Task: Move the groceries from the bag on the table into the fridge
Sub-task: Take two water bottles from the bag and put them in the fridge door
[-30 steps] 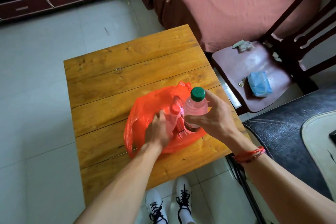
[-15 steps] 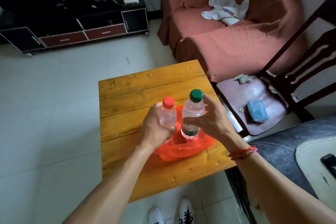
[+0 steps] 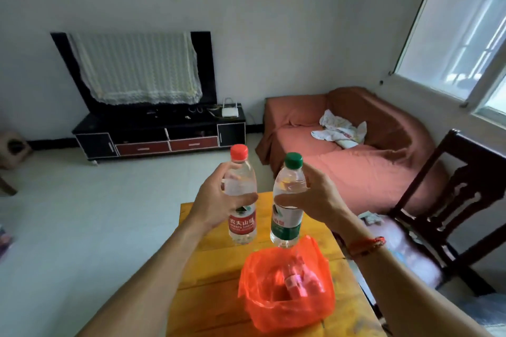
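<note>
Head view, frame centre: your left hand (image 3: pixel 216 206) grips the red-capped bottle (image 3: pixel 241 197), your right hand (image 3: pixel 315 201) grips the green-capped bottle (image 3: pixel 287 205), both upright above the orange bag (image 3: pixel 287 301).

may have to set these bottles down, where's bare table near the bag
Bare wood lies left of the orange bag, out to the table edge, and beyond the bag toward the far edge. Right of the bag only a thin strip shows.
</note>
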`<state>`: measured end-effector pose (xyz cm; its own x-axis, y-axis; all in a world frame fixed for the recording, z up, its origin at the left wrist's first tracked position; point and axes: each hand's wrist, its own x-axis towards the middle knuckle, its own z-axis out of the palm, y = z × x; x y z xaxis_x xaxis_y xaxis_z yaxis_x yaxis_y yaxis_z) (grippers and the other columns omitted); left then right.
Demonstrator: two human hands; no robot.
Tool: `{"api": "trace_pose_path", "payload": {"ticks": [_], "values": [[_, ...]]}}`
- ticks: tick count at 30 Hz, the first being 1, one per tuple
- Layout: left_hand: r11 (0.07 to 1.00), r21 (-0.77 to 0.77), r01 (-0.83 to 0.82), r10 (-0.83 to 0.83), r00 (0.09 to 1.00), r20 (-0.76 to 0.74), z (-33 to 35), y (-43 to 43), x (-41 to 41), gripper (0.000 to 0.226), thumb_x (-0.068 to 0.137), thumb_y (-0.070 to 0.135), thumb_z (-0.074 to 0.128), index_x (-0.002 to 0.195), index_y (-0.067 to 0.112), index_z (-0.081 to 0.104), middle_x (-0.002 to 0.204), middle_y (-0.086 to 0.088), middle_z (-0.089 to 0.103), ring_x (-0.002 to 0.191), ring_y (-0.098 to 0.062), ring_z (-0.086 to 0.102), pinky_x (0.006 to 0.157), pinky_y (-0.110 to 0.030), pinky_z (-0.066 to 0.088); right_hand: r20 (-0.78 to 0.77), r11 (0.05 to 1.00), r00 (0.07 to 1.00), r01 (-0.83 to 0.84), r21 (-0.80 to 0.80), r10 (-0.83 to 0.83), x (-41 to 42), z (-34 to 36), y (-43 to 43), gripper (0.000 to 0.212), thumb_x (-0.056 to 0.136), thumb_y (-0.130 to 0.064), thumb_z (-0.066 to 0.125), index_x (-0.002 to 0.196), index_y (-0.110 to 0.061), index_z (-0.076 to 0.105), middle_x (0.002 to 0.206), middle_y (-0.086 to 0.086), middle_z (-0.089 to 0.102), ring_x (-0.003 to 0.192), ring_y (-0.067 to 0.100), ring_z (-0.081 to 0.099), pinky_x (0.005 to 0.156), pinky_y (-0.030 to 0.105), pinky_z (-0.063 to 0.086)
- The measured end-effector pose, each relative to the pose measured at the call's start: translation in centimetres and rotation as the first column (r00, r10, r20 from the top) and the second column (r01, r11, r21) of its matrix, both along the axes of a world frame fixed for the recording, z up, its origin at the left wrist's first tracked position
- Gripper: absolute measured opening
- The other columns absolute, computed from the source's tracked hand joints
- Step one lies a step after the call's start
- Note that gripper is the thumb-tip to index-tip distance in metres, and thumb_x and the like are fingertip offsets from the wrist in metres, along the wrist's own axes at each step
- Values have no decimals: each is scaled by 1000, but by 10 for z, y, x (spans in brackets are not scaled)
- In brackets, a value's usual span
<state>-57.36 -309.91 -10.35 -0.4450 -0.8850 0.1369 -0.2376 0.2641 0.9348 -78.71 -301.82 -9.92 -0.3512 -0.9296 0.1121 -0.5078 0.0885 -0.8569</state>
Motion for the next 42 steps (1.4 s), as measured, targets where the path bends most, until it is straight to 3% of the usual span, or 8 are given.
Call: {"api": "trace_pose_path", "payload": {"ticks": [4,8,15,21,32,42], "values": [[999,-40,-19,18,999,-34,46,-3,13,63,69,22,88,121,33,55,112,6,65,101,-16,64,82,-40,58,-2,999,999,-32,-42,32,10,48,-2,49,46,-43,83,91,-35,65,87,-7,76,84,15,73,77,44,62],[993,-113,-26,20,998,-52,87,-1,24,63,68,20,87,118,39,53,108,5,68,101,-16,65,77,-36,56,12,992,996,-88,-90,89,19,93,0,52,43,-44,83,90,-31,66,89,-4,77,86,18,75,83,50,61],[983,-180,-35,21,997,-77,144,8,48,60,70,16,86,116,39,56,107,-2,66,94,-20,69,79,-40,58,6,977,993,-112,-182,115,34,155,-1,47,45,-41,85,88,-32,70,89,-4,77,87,18,75,89,51,59],[979,-197,-53,41,997,-65,153,14,70,63,70,17,86,122,34,56,109,-3,66,96,-22,69,83,-44,58,-2,968,987,-156,-198,158,55,169,-1,41,50,-36,86,88,-31,71,88,-6,78,86,16,75,89,50,60],[976,-182,-121,111,992,-68,167,14,112,59,71,16,85,120,29,56,108,-3,66,95,-20,68,74,-34,56,-2,942,966,-251,-222,257,91,168,-21,42,52,-33,86,91,-30,70,91,-2,78,88,19,76,92,51,58],[921,-166,-352,335,934,-125,165,29,138,53,70,20,87,112,38,60,105,-3,69,97,-20,69,81,-41,58,-29,868,892,-446,-220,451,112,165,-51,46,53,-38,86,95,-29,70,92,-4,78,92,19,75,93,50,57]]}}
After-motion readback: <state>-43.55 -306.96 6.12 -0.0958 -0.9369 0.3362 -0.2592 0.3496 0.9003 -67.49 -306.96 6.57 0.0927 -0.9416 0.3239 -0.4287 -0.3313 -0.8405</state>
